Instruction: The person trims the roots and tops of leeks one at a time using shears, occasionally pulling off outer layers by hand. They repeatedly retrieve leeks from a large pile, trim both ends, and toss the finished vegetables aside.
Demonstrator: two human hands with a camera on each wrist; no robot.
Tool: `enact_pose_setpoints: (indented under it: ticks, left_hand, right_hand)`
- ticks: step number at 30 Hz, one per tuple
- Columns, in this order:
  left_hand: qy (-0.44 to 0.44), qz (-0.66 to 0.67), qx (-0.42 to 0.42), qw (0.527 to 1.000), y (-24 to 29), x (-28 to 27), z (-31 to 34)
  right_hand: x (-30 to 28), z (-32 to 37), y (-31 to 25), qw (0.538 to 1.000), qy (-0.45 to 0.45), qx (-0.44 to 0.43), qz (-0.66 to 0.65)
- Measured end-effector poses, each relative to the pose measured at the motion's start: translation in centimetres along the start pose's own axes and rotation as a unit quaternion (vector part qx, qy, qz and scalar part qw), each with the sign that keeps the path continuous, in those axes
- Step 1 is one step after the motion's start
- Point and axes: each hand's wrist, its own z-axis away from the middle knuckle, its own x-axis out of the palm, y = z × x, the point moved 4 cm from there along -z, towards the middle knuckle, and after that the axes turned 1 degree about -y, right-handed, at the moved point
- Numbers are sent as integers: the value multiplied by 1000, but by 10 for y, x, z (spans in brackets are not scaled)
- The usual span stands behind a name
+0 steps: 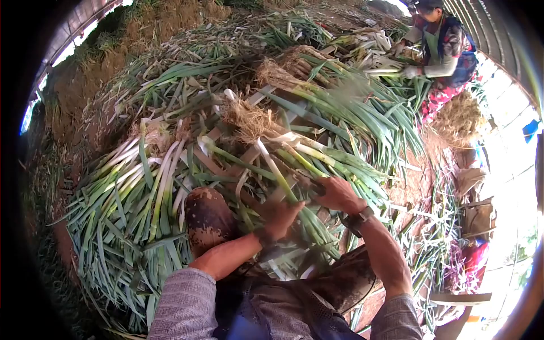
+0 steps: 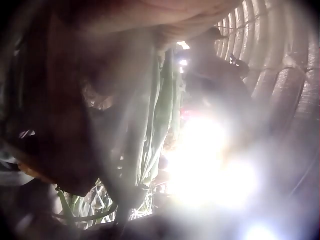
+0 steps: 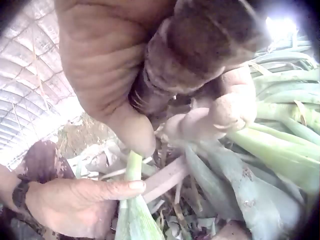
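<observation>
Sleeves, head view: grey sleeves (image 1: 181, 300) nearest the lens, forearms extended forward.
Left hand, head view: left hand (image 1: 280, 218) blurred, closed on a leek stalk (image 1: 277, 173) just above the lap.
Right hand, head view: right hand (image 1: 339, 195) beside it, fingers curled.
Surroundings: leek pile (image 1: 170, 170) spread ahead; second person (image 1: 445, 48) far right.
Left wrist view: leek leaves (image 2: 155, 130) below the palm; finger posture cannot be told through glare.
Right wrist view: right fingers (image 3: 230, 107) wrapped round a dark handle (image 3: 147, 92); left thumb (image 3: 115, 189) pressed against the stalk.
</observation>
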Motion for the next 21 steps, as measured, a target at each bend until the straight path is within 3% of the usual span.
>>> enact_pose_setpoints:
  ticks: [4,6,9,11,12,13,15,16,17,19,21]
  left_hand:
    - [45,113,-50,991,23,-29,-12]
    - [47,215,-189,957,24,-44,-10]
    - [94,139,-247,954,58,-79,-18]
    - [140,59,-117,981,28,-97,-35]
    - [145,112,-58,981,26,-101,-42]
    - [142,111,-57,982,29,-98,-47]
    - [260,60,51,962,43,-103,-52]
    - [200,77,61,975,34,-99,-63]
    - [200,76,60,975,46,-95,-67]
    - [82,193,-117,971,57,-69,-79]
    - [84,205,-133,966,55,-63,-97]
  right_hand:
    - [3,20,25,997,-33,44,-49]
    - [3,35,42,998,-20,50,-18]
    - [-4,61,59,995,19,91,-38]
    - [-7,73,68,994,37,101,-37]
    - [-5,76,75,990,21,130,-49]
    - [-3,80,83,985,4,158,-61]
    - [6,81,97,992,23,116,-49]
    - [7,81,97,991,6,113,-69]
    - [6,80,95,990,-13,109,-89]
    - [5,79,94,987,-31,117,-108]
    - [8,77,94,990,-45,99,-85]
